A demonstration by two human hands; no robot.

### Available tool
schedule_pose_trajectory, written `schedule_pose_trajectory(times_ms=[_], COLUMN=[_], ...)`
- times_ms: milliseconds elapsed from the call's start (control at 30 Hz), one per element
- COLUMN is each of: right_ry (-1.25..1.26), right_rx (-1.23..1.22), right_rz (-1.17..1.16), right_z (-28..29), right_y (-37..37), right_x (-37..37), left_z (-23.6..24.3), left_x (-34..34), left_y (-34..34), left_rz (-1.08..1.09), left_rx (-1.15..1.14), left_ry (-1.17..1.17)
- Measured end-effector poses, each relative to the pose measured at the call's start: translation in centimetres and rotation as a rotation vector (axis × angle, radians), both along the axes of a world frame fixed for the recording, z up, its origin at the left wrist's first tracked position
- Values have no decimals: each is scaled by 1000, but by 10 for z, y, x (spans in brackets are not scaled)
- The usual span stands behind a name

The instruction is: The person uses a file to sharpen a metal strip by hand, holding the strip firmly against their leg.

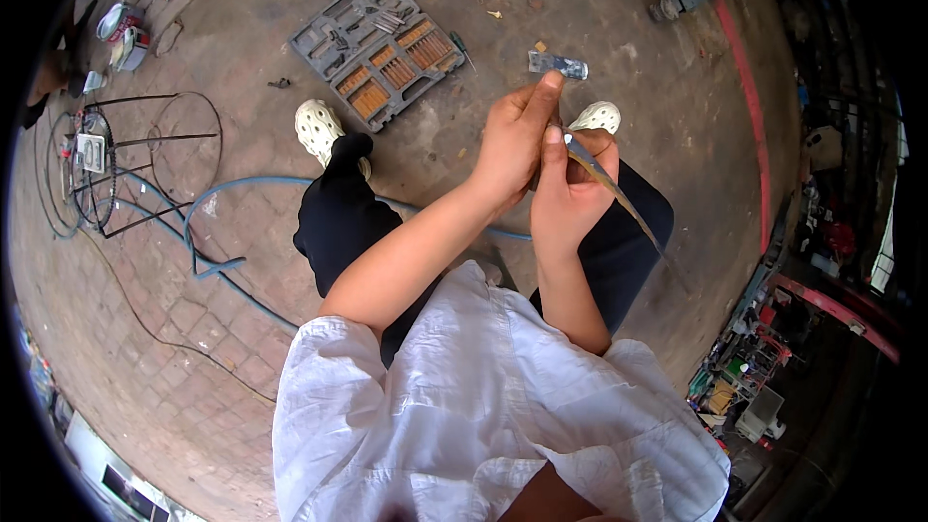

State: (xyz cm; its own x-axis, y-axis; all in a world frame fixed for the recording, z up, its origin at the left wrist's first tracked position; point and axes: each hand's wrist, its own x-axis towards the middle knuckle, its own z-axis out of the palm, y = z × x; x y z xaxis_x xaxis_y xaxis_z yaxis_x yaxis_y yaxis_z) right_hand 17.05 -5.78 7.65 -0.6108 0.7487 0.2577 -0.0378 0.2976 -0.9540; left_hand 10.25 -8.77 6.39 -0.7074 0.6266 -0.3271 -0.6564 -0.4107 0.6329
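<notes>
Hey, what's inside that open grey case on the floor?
Inside the grey case are rows of orange-brown pieces and some grey pieces, too small to identify. Whatever lies beneath them is covered.

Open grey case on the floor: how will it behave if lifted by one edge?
The grey case would probably spill: it lies open, with small grey pieces jumbled in its far half. It's likely heavy for its size, given rows of metal-looking brown bits. It may fold midway, as two halves meet there.
</notes>
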Motion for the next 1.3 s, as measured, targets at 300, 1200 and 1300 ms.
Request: schedule_pose_trajectory(times_ms=[300, 1200, 1300], right_ry=[8, 3, -11], right_rx=[9, -70, -14], right_rz=[-51, 1, -46], right_z=[-5, -2, -6], right_y=[1, 5, 8], right_x=[9, 2, 6], left_z=[2, 0, -3], left_x=[-3, 4, 1], left_y=[4, 5, 11], left_rz=[-1, 4, -4], left_rx=[3, -30, -23], left_ry=[23, -21, 17])
